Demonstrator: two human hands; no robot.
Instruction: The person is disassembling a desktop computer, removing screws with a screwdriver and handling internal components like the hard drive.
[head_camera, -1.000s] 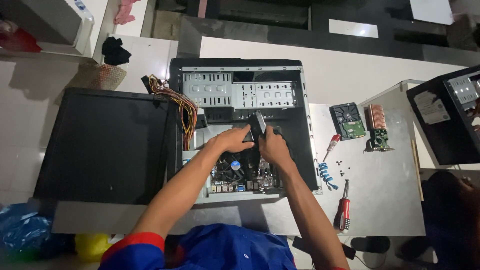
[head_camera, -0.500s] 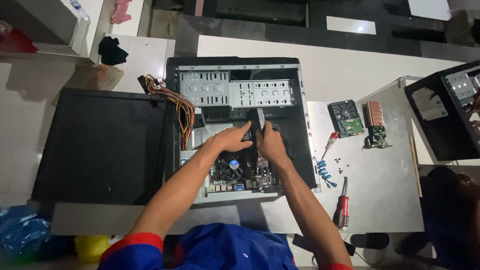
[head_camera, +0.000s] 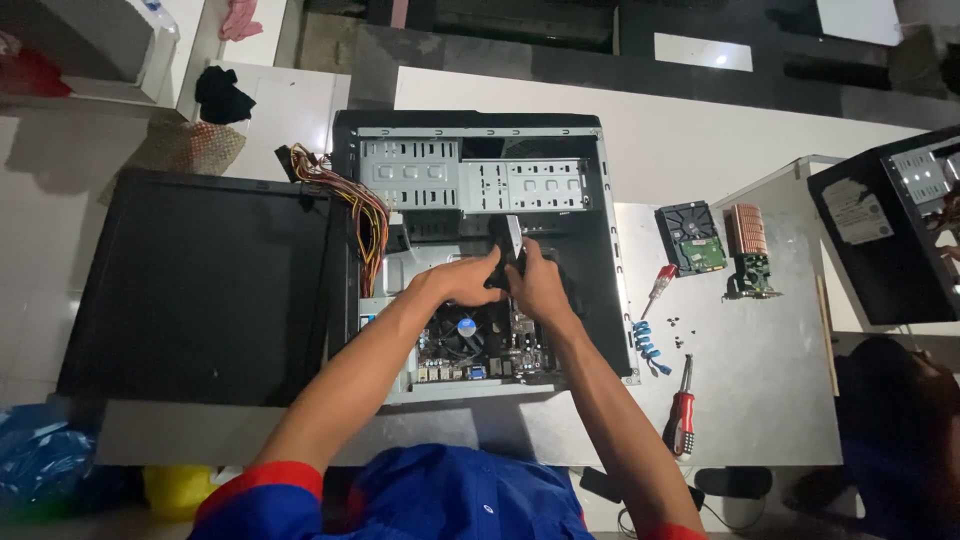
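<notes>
An open black computer case (head_camera: 600, 250) lies flat on the white table, its motherboard and round CPU fan (head_camera: 462, 332) exposed. My left hand (head_camera: 460, 280) and my right hand (head_camera: 535, 285) meet over the middle of the case. Together they grip a small black part with a light strip (head_camera: 512, 242) that stands upright between the fingers. What the part is I cannot tell. A bundle of coloured cables (head_camera: 365, 215) runs along the case's left wall.
The black side panel (head_camera: 200, 285) lies left of the case. Right of it are a hard drive (head_camera: 690, 238), a copper-finned card (head_camera: 750, 250), two red-handled screwdrivers (head_camera: 682, 415), a blue cable (head_camera: 648, 345) and loose screws. A second open case (head_camera: 890, 230) stands at far right.
The view has shifted slightly. Both hands stay on the small part over the case; its position has hardly changed.
</notes>
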